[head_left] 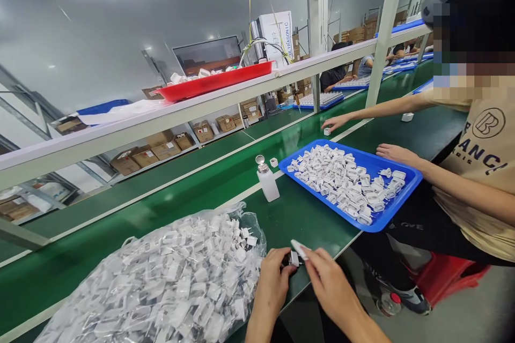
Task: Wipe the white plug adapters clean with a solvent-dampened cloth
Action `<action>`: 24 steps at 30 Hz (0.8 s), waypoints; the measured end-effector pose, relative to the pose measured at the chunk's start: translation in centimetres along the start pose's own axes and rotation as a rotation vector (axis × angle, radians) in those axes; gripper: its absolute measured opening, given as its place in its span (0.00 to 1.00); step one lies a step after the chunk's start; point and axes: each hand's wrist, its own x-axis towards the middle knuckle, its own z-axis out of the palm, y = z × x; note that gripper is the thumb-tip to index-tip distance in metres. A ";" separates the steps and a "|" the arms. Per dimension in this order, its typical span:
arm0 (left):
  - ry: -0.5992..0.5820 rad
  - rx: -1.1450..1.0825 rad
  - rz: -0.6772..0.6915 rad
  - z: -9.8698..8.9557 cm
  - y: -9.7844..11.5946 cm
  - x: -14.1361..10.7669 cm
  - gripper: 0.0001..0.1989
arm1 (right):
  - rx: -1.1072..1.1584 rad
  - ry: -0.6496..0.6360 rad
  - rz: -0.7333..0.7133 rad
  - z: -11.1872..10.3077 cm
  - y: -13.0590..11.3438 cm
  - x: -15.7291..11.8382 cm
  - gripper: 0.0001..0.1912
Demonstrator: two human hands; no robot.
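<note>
Near the table's front edge, my left hand (272,278) is closed on a small white plug adapter (294,259), its metal pins pointing right. My right hand (328,281) pinches a flat white strip (299,250), which looks like folded cloth, right beside the adapter. Left of my hands lies a large clear plastic bag (169,278) full of white adapter pieces. Beyond my hands stands a white pump bottle (267,182) with a metal top, its lid tilted up.
A blue tray (386,222) heaped with white adapters is to the right. A co-worker's hand (398,154) rests at its rim; the other hand (337,122) reaches to a white piece on the green belt (225,169). A red tray (217,83) sits on the overhead shelf.
</note>
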 end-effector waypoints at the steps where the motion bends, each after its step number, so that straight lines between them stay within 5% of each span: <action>1: 0.011 -0.001 -0.004 0.0 0.0 -0.1 0.18 | -0.018 -0.044 -0.046 0.7 -0.1 0.3 0.22; 7: 0.060 -0.029 -0.002 0.5 -0.3 -0.7 0.16 | -0.101 -0.145 -0.175 2.2 0.2 1.0 0.22; 15: 0.058 -0.090 0.003 0.8 -0.3 -1.2 0.17 | -0.146 -0.125 -0.254 2.5 1.8 -2.6 0.25; 24: 0.100 -0.280 -0.027 0.3 -0.6 -1.1 0.16 | -0.053 -0.113 -0.153 2.7 0.2 1.1 0.20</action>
